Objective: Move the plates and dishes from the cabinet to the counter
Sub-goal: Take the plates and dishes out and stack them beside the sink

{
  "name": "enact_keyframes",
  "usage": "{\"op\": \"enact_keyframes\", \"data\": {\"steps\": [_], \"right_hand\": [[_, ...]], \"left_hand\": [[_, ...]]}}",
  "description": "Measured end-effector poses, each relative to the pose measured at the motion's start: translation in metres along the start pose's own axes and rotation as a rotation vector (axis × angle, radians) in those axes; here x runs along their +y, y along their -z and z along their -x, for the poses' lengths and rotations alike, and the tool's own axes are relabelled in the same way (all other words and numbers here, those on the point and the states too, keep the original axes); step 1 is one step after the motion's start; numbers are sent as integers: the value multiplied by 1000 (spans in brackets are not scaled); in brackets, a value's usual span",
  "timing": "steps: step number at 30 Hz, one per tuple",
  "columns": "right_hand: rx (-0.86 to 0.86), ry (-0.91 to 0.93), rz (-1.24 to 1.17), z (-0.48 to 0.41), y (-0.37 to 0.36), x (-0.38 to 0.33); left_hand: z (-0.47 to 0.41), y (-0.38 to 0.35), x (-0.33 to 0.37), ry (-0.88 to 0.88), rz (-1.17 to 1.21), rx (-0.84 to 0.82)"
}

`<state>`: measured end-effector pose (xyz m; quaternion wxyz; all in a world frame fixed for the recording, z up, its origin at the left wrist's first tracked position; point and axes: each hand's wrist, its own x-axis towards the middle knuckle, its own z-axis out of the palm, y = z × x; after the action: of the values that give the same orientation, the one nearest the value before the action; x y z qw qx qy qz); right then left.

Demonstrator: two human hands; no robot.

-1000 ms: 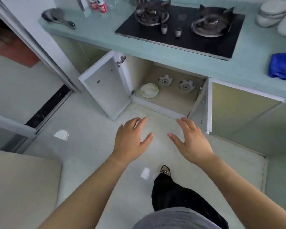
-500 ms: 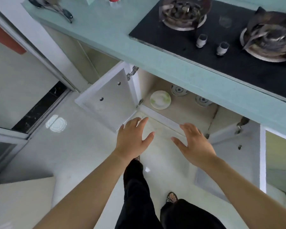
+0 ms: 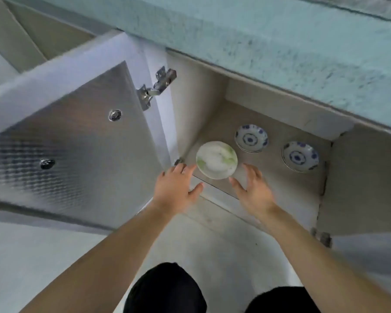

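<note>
Inside the open cabinet [image 3: 212, 91] a white plate with green marks [image 3: 216, 159] lies near the front left of the floor. Behind it sit two white dishes with blue patterns, one in the middle [image 3: 251, 138] and one to the right [image 3: 300, 156]. My left hand [image 3: 176, 190] is open just left of the white plate, fingertips close to its rim. At the plate's lower right my right hand [image 3: 253, 188] is open too. Neither hand holds anything. The teal counter [image 3: 280, 41] overhangs the cabinet.
The left cabinet door [image 3: 72, 141] stands swung open beside my left arm, with a metal hinge [image 3: 155, 86] at its top. The right cabinet wall [image 3: 359, 181] bounds the space. My knees in black trousers [image 3: 167, 288] are at the bottom over the pale floor.
The view has dropped and closed in on the cabinet. Both hands have moved forward to either side of the white plate. The stove has left the view.
</note>
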<state>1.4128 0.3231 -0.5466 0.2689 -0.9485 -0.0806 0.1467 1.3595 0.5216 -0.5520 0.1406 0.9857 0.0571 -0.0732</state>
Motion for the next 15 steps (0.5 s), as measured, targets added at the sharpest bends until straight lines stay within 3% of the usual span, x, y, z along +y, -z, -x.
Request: {"op": "enact_keyframes", "data": {"steps": [4,9,15], "right_hand": [[23,-16,-44,-85,-104,83],[78,-143,-135,-174,-210,165],[199,-228,-290,-232,-253,200]], "left_hand": [[-74,-125,-41,-8,53,12],[-163,-261,-79,-3,-64,-1],[-203,-350,-101,52,-12,29]]}}
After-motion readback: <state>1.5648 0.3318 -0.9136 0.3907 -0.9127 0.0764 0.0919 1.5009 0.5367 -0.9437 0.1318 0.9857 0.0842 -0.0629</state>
